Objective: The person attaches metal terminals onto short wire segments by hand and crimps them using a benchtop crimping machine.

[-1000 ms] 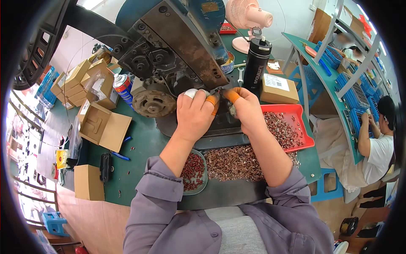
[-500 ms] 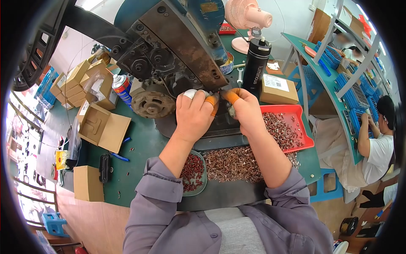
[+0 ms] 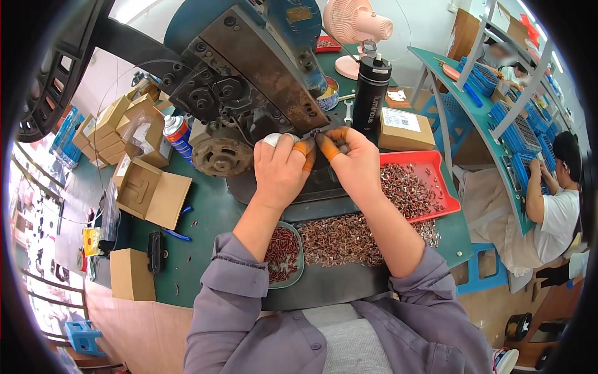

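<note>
My left hand and my right hand meet at the foot of a dark press machine. Orange and white coverings wrap some fingers. The fingertips of both hands are pinched close together under the press head, and what they hold is too small to make out. Below my wrists lies a heap of small reddish-brown and metallic parts. A green tray of dark red pieces stands left of the heap. At the right, a red tray holds more small metallic parts.
A black bottle, a carton and a pink fan stand behind the red tray. Left are a round metal wheel, a spray can and an open cardboard box. A co-worker sits at another table.
My right hand has shifted slightly left and its fingers have turned closer to my left fingertips. The whole view has moved slightly.
</note>
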The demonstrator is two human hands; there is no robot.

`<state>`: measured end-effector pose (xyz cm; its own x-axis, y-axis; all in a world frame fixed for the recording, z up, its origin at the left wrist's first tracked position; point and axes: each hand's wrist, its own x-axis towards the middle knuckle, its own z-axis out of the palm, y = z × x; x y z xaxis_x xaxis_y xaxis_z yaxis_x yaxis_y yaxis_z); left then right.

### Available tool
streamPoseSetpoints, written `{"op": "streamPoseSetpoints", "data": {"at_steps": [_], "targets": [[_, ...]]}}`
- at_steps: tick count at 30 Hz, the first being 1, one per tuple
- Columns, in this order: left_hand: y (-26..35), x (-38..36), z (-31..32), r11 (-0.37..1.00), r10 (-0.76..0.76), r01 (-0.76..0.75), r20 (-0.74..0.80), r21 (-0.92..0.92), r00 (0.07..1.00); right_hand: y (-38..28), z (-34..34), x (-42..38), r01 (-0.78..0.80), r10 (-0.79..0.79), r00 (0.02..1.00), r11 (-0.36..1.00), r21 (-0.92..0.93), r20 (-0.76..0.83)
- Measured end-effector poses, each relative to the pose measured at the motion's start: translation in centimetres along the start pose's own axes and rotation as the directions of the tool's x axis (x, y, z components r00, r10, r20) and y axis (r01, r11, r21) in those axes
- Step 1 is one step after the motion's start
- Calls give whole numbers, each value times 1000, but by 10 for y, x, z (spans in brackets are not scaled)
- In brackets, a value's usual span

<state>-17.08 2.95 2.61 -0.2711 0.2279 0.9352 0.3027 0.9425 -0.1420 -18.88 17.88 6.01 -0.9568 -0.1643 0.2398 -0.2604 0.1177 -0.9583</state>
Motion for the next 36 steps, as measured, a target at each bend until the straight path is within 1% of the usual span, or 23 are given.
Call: {"op": "streamPoseSetpoints", "data": {"at_steps": [2,3,5,6,8,9,12,14,15,16,17,18,19,20,21,23,27,28,29,30,32,34,36], "targets": [[0,0,-1,1000,1,-1,1,-14,1000,5,2,-1,277,-317,940,926,-257,-126],[0,0,-1,1000,-1,2,5,-25,1000,4,2,-1,277,-318,939,925,-259,-130],[-1,-1,1,1000,-1,1,-8,-26,1000,-2,5,-1,-18,21,996,999,32,-90],[0,-1,2,1000,-4,4,-20,-23,1000,2,8,1,-17,19,996,999,31,-90],[-2,-1,2,1000,-6,6,-21,-22,1000,11,14,5,-8,28,997,967,254,-76],[-1,-1,1,1000,-7,6,-19,-20,1000,13,12,5,-9,29,997,968,252,-75],[4,-1,-9,997,-37,39,32,-64,999,0,-1,-3,-81,89,995,985,154,-48],[11,3,-32,986,-71,85,98,-142,993,-8,-19,-14,-62,62,998,995,-76,-5],[15,5,-49,967,-100,135,164,-217,981,-2,-31,-21,80,-90,995,979,-190,-47],[17,8,-71,936,-146,231,302,-267,942,-5,-49,-27,6,-25,998,952,-306,-57],[18,3,-91,903,-179,326,445,-281,878,7,-67,-32,110,-154,984,918,-380,-88],[18,-4,-111,864,-198,419,577,-278,793,18,-86,-36,139,-209,972,878,-457,-107],[18,-9,-133,843,-224,503,727,-190,649,11,-99,-46,19,-116,981,856,-516,-157],[20,-16,-150,820,-241,565,845,-86,478,16,-113,-52,-35,-42,988,875,-482,-148],[24,-26,-158,822,-238,563,844,-88,480,21,-118,-60,-35,-43,988,876,-482,-151],[33,-48,-166,847,-291,532,846,11,446,29,-123,-76,-64,48,998,884,-462,-47],[47,-72,-150,854,-336,521,786,20,520,24,-95,-90,182,-180,981,983,-29,71],[49,-73,-148,865,-342,501,763,27,549,15,-95,-90,188,-186,981,982,-34,60],[50,-74,-147,877,-346,478,740,37,577,4,-95,-90,190,-217,973,947,260,77],[50,-75,-146,883,-334,468,739,28,585,-8,-96,-90,172,-255,963,828,534,85],[51,-77,-145,904,-329,424,710,47,623,-34,-100,-89,248,-448,889,638,729,90],[52,-75,-146,901,-333,430,708,45,623,-73,-112,-99,119,-495,839,572,812,225],[54,-74,-147,896,-339,442,708,42,620,-104,-110,-95,132,-796,591,259,957,134]]}}
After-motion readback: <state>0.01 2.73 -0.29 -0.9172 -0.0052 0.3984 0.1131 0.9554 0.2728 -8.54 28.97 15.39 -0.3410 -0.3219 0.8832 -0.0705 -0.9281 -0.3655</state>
